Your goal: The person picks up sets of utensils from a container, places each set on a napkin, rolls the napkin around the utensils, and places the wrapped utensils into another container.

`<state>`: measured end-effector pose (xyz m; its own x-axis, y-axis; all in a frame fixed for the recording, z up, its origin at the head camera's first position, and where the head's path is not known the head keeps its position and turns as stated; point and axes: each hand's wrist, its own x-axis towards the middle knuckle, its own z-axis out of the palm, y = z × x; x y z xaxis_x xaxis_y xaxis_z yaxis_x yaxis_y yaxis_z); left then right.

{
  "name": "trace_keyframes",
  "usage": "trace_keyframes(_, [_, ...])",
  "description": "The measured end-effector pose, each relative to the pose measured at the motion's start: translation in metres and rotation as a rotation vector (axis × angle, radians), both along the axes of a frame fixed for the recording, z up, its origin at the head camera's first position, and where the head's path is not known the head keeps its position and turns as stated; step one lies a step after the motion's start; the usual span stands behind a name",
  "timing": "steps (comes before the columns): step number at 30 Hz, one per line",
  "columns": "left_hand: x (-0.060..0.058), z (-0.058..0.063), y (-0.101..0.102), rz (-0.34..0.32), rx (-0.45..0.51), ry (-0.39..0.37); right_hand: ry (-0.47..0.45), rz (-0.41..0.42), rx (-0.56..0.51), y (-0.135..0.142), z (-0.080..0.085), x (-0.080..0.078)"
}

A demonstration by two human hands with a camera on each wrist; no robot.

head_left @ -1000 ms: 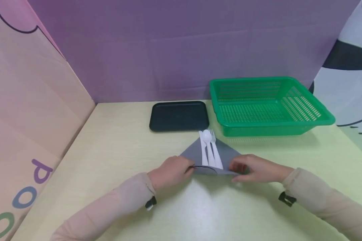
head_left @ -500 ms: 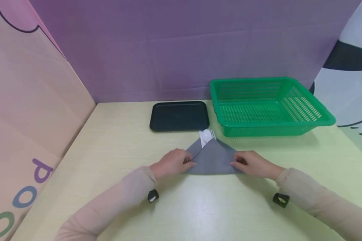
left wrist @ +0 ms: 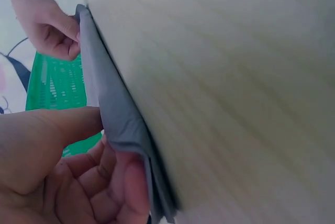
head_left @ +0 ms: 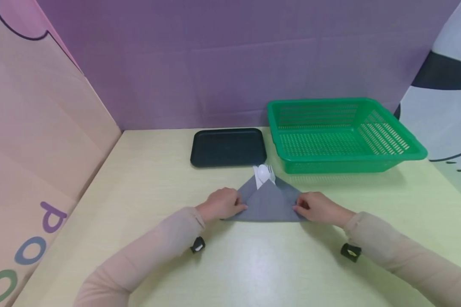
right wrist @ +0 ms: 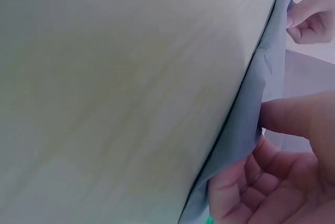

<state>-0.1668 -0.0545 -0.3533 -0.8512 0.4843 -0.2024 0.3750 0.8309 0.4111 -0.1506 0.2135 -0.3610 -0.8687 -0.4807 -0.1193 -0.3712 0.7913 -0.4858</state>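
A grey napkin (head_left: 269,207) lies folded into a triangle on the table, its upper flap brought up over white plastic cutlery. The heads of a knife (head_left: 256,175), a spoon (head_left: 264,173) and a fork (head_left: 270,171) poke out at the top; their handles are hidden under the flap. At the napkin's left corner, my left hand (head_left: 223,203) pinches the cloth between thumb and curled fingers. My right hand (head_left: 317,207) pinches the right corner likewise. Seen from the left wrist, the layered fold (left wrist: 118,109) runs between thumb and fingers.
Behind the napkin sits a black tray (head_left: 228,148). A green perforated basket (head_left: 345,165) stands to its right, near the back of the pale wooden table (head_left: 153,179). A purple cloth (head_left: 199,72) hangs behind.
The near edge of the napkin has been folded up over the cutlery handles. Since then both hands have shifted slightly at the corners, and the flap's tip has moved down a little.
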Motion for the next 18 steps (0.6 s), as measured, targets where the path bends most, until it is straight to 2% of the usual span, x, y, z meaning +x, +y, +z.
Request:
trace_keyframes(5, [0.002,0.001,0.007,-0.017,-0.093,0.068,0.015,-0.025,0.075,-0.006,0.003,0.001])
trace_keyframes(8, [0.003,0.002,0.012,-0.048,-0.126,0.15,0.089,-0.041,0.109,-0.011,0.005,0.002])
trace_keyframes(11, [0.004,0.003,0.018,-0.103,-0.131,0.224,0.17,-0.028,0.093,-0.017,0.006,0.004])
trace_keyframes(15, [0.006,0.002,0.026,-0.189,-0.115,0.238,0.193,0.032,0.058,-0.026,0.006,0.004])
trace_keyframes(18, [0.008,0.0,0.029,-0.225,-0.112,0.24,0.182,0.059,0.057,-0.029,0.006,0.003])
